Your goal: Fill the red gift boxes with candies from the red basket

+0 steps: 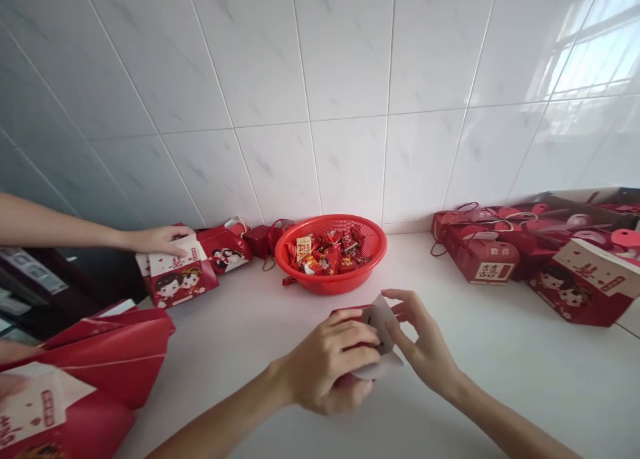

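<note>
A small red box (341, 381) with pale inner flaps stands on the white table in front of me, its top partly open. My left hand (333, 362) wraps over its left side, fingers across the opening. On the right, my right hand (423, 342) pinches a raised pale flap (383, 322) between thumb and fingers. Just behind the box sits a red plastic basket (330, 286) holding several wrapped sweets (327, 256). The box's front and base are mostly hidden by my left hand.
Several finished-looking red boxes (487, 259) crowd the right side by the tiled wall (350, 59). At left, another person's hand (163, 240) rests on a printed box (183, 279). Larger red cartons (115, 352) lie at the near left, on the white table (225, 339).
</note>
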Available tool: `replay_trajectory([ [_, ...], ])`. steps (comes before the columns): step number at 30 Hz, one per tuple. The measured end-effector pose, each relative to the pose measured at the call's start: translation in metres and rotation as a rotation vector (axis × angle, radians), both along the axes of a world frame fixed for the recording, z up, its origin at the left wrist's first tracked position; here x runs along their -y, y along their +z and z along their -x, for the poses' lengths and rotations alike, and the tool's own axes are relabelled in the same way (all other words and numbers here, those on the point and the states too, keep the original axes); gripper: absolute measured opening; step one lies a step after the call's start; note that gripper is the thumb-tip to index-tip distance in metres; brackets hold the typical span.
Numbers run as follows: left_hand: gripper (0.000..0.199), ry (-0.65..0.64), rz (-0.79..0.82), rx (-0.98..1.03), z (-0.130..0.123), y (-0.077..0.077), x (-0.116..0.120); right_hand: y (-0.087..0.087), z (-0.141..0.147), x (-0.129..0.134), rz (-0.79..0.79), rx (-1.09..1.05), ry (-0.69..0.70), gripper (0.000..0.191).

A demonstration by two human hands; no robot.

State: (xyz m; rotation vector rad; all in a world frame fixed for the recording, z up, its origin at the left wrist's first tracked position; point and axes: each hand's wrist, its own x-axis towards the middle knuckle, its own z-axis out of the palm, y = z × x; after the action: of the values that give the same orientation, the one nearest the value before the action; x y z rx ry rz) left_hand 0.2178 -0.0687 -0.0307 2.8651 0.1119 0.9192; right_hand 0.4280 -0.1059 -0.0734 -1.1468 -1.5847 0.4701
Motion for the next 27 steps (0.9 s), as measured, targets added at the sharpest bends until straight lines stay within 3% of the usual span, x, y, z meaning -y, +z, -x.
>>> replay_trajectory([
  [2, 0.035, 0.005, 0.079, -0.116, -0.001, 0.012, -0.003, -0.001, 0.001, 0.0, -0.081, 0.062, -0.013, 0.026],
  [5, 0.048, 0.116, 0.144, -0.245, -0.003, 0.03, -0.007, 0.002, 0.003, 0.003, -0.205, 0.162, 0.025, 0.025],
  [11, 0.038, 0.385, 0.171, -0.359, -0.001, 0.051, -0.01, 0.002, 0.0, 0.005, -0.211, 0.226, 0.11, 0.033],
  [15, 0.028, 0.473, 0.176, -0.393, 0.014, 0.047, -0.013, 0.0, -0.003, 0.001, -0.192, 0.242, 0.073, 0.031],
  [19, 0.07, 0.512, 0.255, -0.489, 0.027, 0.037, -0.016, 0.002, -0.005, -0.002, -0.106, 0.282, 0.085, 0.022],
  [27, 0.086, 0.567, 0.336, -0.511, 0.031, 0.024, -0.008, 0.0, -0.013, -0.007, 0.082, 0.292, 0.307, 0.058],
])
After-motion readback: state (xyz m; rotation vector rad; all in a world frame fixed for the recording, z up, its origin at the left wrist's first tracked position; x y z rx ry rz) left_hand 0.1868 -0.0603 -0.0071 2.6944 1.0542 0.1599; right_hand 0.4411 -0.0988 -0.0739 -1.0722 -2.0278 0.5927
